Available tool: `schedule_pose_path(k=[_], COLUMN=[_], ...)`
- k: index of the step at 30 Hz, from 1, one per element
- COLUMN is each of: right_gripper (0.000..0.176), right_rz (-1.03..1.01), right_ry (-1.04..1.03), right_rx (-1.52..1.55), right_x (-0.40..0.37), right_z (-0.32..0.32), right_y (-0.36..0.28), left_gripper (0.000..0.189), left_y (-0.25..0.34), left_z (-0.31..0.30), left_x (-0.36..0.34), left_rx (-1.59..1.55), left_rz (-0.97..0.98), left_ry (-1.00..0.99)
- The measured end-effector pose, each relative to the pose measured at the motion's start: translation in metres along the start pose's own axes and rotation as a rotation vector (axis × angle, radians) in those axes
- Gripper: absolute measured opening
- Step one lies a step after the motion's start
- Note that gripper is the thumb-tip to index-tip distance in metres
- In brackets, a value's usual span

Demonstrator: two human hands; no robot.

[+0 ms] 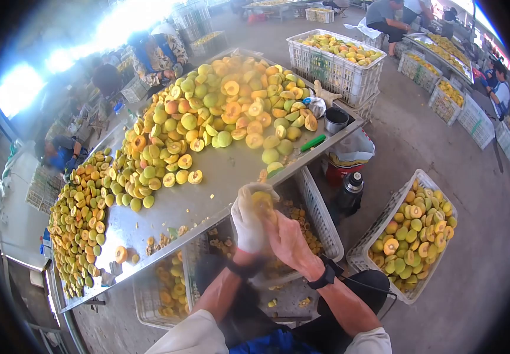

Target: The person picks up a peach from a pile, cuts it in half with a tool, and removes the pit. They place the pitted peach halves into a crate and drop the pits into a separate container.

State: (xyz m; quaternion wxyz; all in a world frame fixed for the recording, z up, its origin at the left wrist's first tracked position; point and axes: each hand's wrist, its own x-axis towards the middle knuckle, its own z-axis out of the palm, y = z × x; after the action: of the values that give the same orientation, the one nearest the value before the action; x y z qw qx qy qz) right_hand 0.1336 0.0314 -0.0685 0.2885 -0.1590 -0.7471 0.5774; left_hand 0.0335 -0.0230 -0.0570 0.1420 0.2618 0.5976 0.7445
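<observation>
My left hand point(250, 221), in a white glove, is closed around a yellow peach point(261, 202) just off the table's near edge. Against that same peach, my right hand point(292, 241) is bare and closed; whatever its fingers hold is hidden. Beyond them, whole and halved yellow-green peaches point(187, 121) are heaped on the metal table point(208, 177). A green-handled tool point(313, 143) lies by the right edge of the table, near a dark metal cup point(336, 118). Beneath my hands, a crate point(326, 218) contains small brownish-yellow pieces.
On the floor to the right stands a crate of peach halves point(411, 236), with a black thermos point(349, 192) closer in. Stacked white crates point(337, 65) are past the table's far right corner. Another person point(157, 56) sits across the table; others work farther back.
</observation>
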Motion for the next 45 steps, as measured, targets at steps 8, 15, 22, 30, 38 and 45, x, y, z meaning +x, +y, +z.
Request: schedule_pose_path(k=[8,15,22,30,38,45], right_gripper=[0.038,0.05,0.052,0.052,0.045,0.044], right_rz=[0.125,0.429,0.685,0.627,0.517,0.436], right_ry=[-0.212,-0.4,-0.51,-0.423,-0.222,-0.223], right_rx=[0.081,0.378,1.03,0.959,0.692,0.589], right_x=[-0.005,-0.011,-0.013,-0.02,-0.023,-0.025], right_z=[-0.015,-0.026,-0.029,-0.038,-0.029,-0.03], right_y=[-0.006,0.0,0.001,-0.011,-0.01,-0.017], left_gripper=[0.061,0.058,0.057,0.057,0.051,0.029], left_y=[0.015,0.002,-0.014,0.022,0.094,0.07], left_z=[-0.002,-0.009,0.006,-0.015,-0.185,-0.284], left_x=[-0.002,0.004,0.014,0.017,-0.028,-0.065], left_rx=[-0.059,-0.134,-0.472,-0.178,0.79,1.723], left_rz=[-0.04,-0.175,-0.34,-0.174,0.063,0.137], left_ry=[-0.07,-0.285,-0.347,0.021,0.284,0.302])
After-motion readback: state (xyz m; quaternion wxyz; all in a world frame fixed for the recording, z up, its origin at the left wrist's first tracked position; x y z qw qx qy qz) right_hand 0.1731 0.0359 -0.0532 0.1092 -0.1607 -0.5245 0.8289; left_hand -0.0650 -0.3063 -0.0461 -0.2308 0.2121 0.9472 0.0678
